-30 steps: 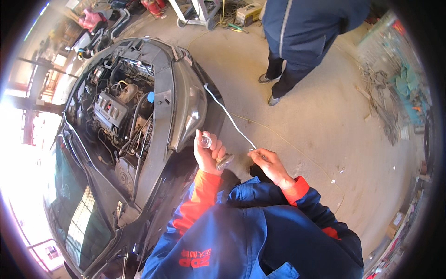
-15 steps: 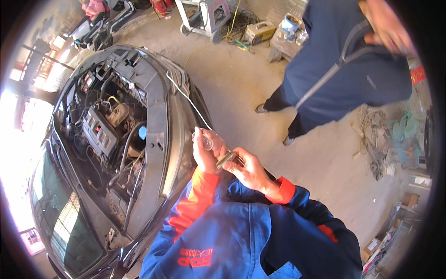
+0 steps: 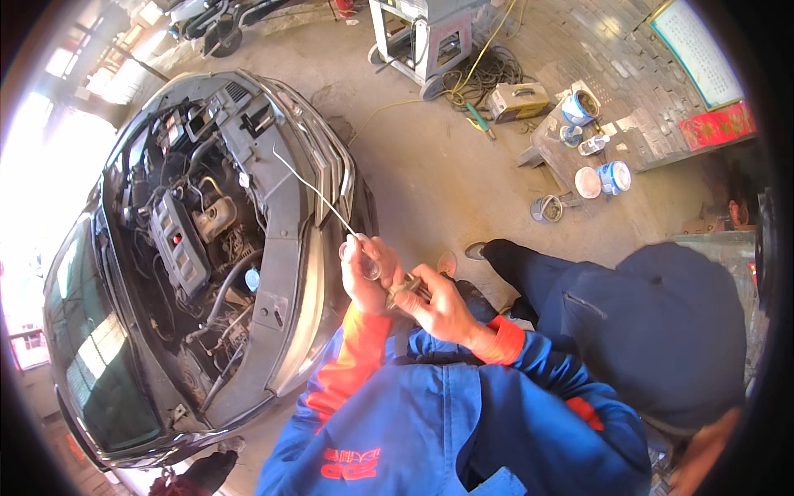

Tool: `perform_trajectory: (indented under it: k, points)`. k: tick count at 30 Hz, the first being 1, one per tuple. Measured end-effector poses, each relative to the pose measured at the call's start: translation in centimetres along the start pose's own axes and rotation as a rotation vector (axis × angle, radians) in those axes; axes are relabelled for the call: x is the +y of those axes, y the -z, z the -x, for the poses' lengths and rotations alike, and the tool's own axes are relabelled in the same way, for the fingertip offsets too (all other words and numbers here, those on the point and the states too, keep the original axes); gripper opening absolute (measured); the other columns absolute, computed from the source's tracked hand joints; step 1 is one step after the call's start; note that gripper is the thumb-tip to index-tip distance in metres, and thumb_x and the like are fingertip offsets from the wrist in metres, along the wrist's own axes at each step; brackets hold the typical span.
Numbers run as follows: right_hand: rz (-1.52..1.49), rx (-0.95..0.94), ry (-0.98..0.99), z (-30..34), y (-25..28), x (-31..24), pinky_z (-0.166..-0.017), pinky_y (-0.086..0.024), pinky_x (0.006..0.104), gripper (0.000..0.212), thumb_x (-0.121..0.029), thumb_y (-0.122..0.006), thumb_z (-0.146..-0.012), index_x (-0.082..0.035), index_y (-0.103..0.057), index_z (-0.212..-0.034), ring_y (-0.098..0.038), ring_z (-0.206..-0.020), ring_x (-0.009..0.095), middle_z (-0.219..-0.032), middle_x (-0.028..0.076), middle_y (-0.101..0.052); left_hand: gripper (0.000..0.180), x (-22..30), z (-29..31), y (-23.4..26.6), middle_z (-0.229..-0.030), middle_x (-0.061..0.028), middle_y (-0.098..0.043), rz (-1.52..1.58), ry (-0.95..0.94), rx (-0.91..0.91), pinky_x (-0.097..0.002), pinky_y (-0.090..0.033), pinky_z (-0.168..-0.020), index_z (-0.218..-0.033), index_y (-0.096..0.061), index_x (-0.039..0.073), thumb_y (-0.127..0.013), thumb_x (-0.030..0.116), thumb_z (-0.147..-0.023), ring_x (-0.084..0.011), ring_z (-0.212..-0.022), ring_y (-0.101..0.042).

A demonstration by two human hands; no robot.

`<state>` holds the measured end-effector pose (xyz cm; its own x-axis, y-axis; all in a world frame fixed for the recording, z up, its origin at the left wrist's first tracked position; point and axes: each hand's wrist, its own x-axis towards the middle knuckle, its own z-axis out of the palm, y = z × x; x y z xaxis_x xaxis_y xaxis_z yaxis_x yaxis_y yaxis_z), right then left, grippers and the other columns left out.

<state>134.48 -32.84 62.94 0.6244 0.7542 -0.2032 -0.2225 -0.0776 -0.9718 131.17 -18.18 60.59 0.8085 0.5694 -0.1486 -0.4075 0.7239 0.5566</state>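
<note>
My left hand (image 3: 361, 285) is closed around a long thin white rod (image 3: 324, 198), whose bent tip reaches up and left over the car's front edge. A small clear round piece (image 3: 370, 266), like a glass or plastic cup, also sits in that hand. Close beside it, my right hand (image 3: 447, 310) grips a small brass-coloured metal piece (image 3: 404, 293) between thumb and fingers; its kind is not clear. The two hands nearly meet in front of my chest. To their left is the dark car (image 3: 285, 331) with its engine bay (image 3: 182, 240) exposed.
At right, another person in dark clothes (image 3: 662, 331) stands close to my arm. Paint tins (image 3: 612, 178) stand beyond, by a low bench (image 3: 558, 157). A yellow-and-grey machine box (image 3: 519, 102), cables (image 3: 488, 74) and a wheeled grey cart (image 3: 430, 45) are at the back.
The other person has moved from the far right to close beside my right arm. My view has shifted, showing more of the bench and wall. Both hands keep their grip.
</note>
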Motion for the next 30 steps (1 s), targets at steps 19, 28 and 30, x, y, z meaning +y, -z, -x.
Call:
perform_trajectory:
  k: [19, 28, 30]
  points:
    - [0.298, -0.008, 0.244, -30.9, 17.6, -7.4, -0.084, -0.052, 0.0421, 0.028, -0.025, -0.059, -0.107, 0.001, -0.057, -0.12, -0.067, -0.091, 0.036, -0.102, 0.02, -0.067, 0.025, -0.8, -28.5, -5.1, -0.081, -0.0041, -0.059, -0.391, -0.17, 0.263, -0.0351, -0.054, -0.072, -0.12, -0.06, 0.0, -0.051, 0.023, -0.112, -0.0139, -0.068, -0.056]
    - [0.446, -0.112, 0.428, -51.1, 18.0, -13.2, -0.085, -0.054, 0.0427, 0.033, -0.019, -0.07, -0.097, 0.0, -0.06, -0.122, -0.066, -0.096, 0.039, -0.107, 0.019, -0.064, 0.043, 2.7, -43.6, -5.7, -0.079, -0.0008, -0.056, -0.189, 0.378, 0.027, -0.0266, -0.044, -0.053, -0.125, -0.06, 0.001, -0.051, 0.041, -0.111, -0.009, -0.059, -0.047]
    - [0.426, -0.149, 0.428, -55.1, 17.3, -14.5, -0.086, -0.054, 0.0425, 0.034, -0.017, -0.069, -0.097, 0.001, -0.06, -0.124, -0.066, -0.097, 0.038, -0.109, 0.018, -0.065, 0.041, 4.6, -46.8, -6.0, -0.081, -0.0022, -0.058, -0.189, 0.328, 0.012, -0.0242, -0.044, -0.051, -0.132, -0.057, 0.001, -0.052, 0.036, -0.111, -0.0085, -0.06, -0.049]
